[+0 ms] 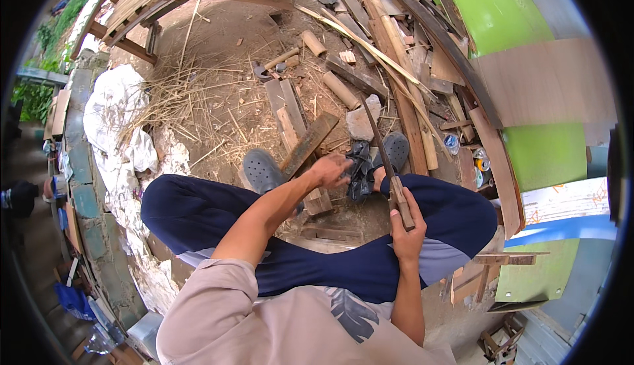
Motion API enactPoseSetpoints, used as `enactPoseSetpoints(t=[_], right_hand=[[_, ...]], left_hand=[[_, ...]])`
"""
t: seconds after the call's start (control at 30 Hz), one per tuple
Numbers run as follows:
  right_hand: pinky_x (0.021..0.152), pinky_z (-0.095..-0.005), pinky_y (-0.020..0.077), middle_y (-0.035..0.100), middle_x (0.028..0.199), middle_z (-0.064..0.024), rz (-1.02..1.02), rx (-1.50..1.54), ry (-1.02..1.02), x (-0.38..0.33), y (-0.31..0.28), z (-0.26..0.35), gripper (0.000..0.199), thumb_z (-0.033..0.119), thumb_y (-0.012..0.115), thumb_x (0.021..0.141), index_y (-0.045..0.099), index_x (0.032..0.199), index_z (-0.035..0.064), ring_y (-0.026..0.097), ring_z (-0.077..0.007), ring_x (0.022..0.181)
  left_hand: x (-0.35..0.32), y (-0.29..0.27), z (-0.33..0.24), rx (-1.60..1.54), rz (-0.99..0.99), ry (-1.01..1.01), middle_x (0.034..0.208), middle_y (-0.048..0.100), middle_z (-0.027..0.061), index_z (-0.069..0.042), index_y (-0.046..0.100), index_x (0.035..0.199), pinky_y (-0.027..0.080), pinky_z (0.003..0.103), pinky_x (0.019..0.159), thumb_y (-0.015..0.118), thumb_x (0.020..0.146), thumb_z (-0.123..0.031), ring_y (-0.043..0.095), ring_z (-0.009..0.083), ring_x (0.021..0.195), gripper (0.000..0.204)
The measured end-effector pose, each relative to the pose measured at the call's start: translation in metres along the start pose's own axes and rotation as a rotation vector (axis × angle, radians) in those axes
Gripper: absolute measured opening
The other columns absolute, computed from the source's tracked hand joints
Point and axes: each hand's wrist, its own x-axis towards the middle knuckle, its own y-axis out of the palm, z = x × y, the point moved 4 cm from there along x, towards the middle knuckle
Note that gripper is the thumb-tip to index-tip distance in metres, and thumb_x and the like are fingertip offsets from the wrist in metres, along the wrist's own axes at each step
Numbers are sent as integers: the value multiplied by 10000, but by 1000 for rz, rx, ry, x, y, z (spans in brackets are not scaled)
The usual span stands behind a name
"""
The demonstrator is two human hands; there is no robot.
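Observation:
My right hand point(408, 231) is closed around the wooden handle of a long, narrow-bladed machete point(399, 201) above my right thigh. Its dark blade points up and away, past my right shoe. Between my knees, my left hand point(330, 170) reaches toward a crumpled black plastic bag point(360, 170); its fingers are smeared, so I cannot see whether they touch or grip it. The bag lies beside my right foot. Just beyond my left hand, a wooden board point(310, 144) rests slantwise over longer planks point(285, 110). A grey stone block point(362, 122) sits past the bag.
Grey clogs point(263, 170) are on my feet. Cut bamboo pieces point(341, 90) and a hammer-like tool point(261, 71) lie ahead among shavings. Long timbers point(389, 94) run along the right. Thin strips point(188, 97) and white sacking point(115, 104) spread left; a slatted bench point(142, 1) stands far left.

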Motion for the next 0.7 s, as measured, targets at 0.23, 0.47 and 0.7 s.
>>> enactPoseSetpoints(t=[0.23,0.47,0.7], right_hand=[[1026,-318,462,674,1306,-174,36,-10,15,2,13,22,471,56,648,922,586,1385,-7,638,-221,1199],[1011,-333,480,685,1283,-183,61,-100,-61,6,28,29,462,74,651,923,596,1375,0,656,-238,1178],[957,-294,489,721,1187,-145,115,-169,-78,6,45,36,463,65,657,923,596,1377,-1,668,-174,1065]], left_hand=[[-21,-38,21,69,-617,-181,1605,308,240,-23,361,1531,203,491,1246,556,982,-413,267,373,1508,701],[-11,-17,-10,193,-296,-305,1673,165,210,16,280,1566,71,527,1261,527,973,-501,49,359,1570,824],[-28,28,18,-188,-701,-61,889,710,189,-154,590,1340,551,486,649,570,982,-249,697,373,767,371]])
